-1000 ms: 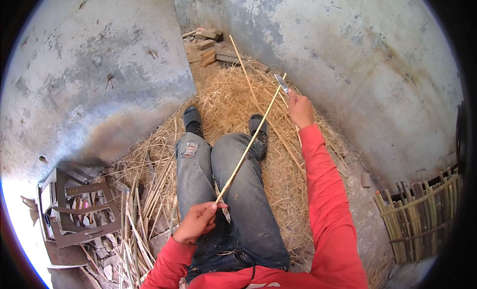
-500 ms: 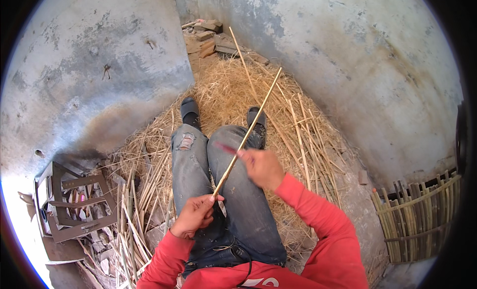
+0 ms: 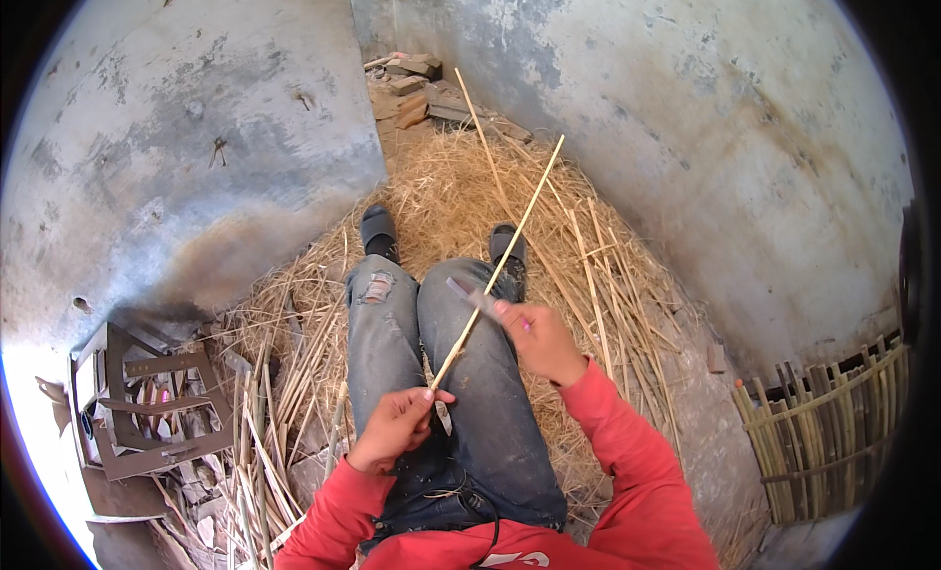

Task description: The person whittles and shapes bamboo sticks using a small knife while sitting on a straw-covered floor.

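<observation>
A long, thin bamboo strip [image 3: 530, 205] slants over my thighs, its far end up above my right foot. Its near end is pinched between the thumb and fingers of my left hand [image 3: 397, 428], above my lap. Farther along, my right hand [image 3: 542, 343] is closed around a knife [image 3: 468, 292]. The blade, smeared by motion, points left across the strip; I cannot tell whether it touches it. The handle is mostly hidden in my fist.
Shavings [image 3: 441, 183] cover the floor around my feet. Loose bamboo strips lie on the left [image 3: 279, 403] and right [image 3: 613, 286]. A dark metal frame [image 3: 162, 462] stands at left, a slatted bamboo panel [image 3: 828, 433] at right. Bricks [image 3: 412, 85] are piled at the far wall.
My right hand and the knife have shifted a little to the right and slightly down. The bamboo strip's near end and my left hand sit slightly farther right. The whole view has shifted slightly too.
</observation>
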